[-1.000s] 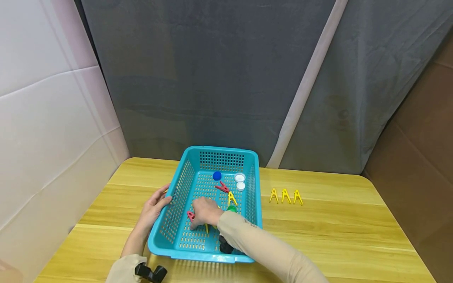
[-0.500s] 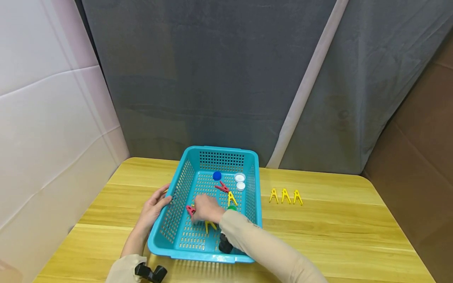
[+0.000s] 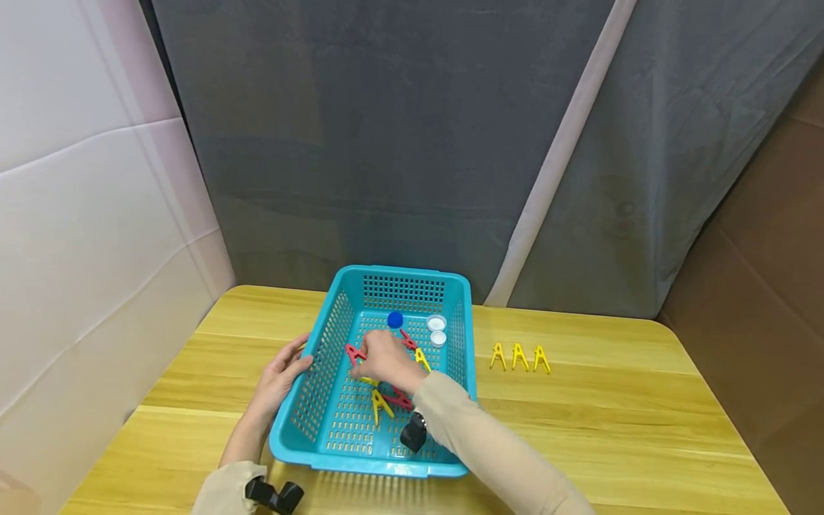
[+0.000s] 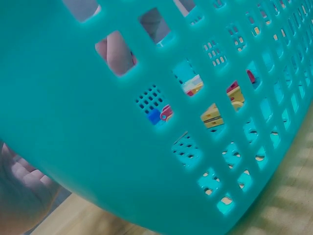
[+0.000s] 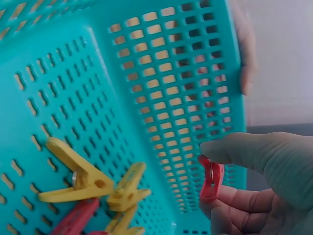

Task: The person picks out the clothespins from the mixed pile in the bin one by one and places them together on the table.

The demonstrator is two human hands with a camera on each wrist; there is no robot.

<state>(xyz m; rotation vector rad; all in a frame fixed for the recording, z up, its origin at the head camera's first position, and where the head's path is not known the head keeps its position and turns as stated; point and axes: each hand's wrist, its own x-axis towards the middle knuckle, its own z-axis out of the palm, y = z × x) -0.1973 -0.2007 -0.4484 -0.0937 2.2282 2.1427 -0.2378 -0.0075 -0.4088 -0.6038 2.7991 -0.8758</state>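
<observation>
Red clip point(image 5: 212, 179) pinched in right hand point(image 3: 388, 358) over basket point(image 3: 386, 468); left hand point(image 3: 281, 373) grips side.

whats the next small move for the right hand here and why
Probably lift the red clothespin out of the teal basket: the right hand pinches it, the left hand holds the basket's side, and three yellow clothespins lie in a row on the table outside, so pins may be going there.

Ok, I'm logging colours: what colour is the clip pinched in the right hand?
Red; the clip shows best in the right wrist view.
</observation>
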